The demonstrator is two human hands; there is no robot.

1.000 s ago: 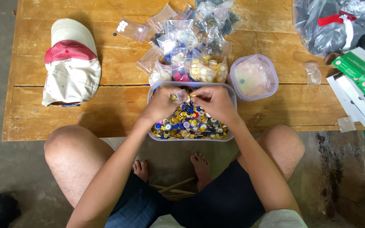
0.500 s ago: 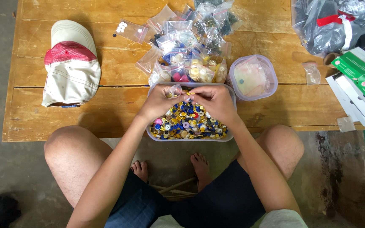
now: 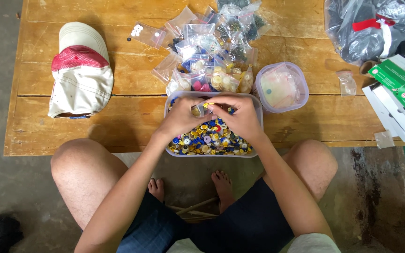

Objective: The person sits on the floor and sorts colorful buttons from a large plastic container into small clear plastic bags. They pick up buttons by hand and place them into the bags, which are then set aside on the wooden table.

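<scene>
A clear plastic tub [image 3: 259, 122] full of mixed coloured buttons [image 3: 209, 140] sits at the near edge of a low wooden table [image 3: 118, 117]. Both my hands hover over it, close together. My left hand [image 3: 181, 117] pinches a small clear bag [image 3: 198, 110] that holds buttons. My right hand [image 3: 240, 117] meets it, fingertips pinched at the bag's mouth on a small yellow button [image 3: 207, 105]. Just beyond the tub lies a heap of small clear bags filled with sorted buttons [image 3: 212, 56].
A cream and red cap [image 3: 80, 70] lies at the table's left. A round lidded container [image 3: 281, 87] stands right of the tub. Dark plastic bags [image 3: 371, 28] and green-white boxes [image 3: 399, 98] crowd the right side. My bare knees and feet are below the table edge.
My hands stayed over the tub, shifting slightly as the fingers worked at the small bag. Nothing else on the table moved.
</scene>
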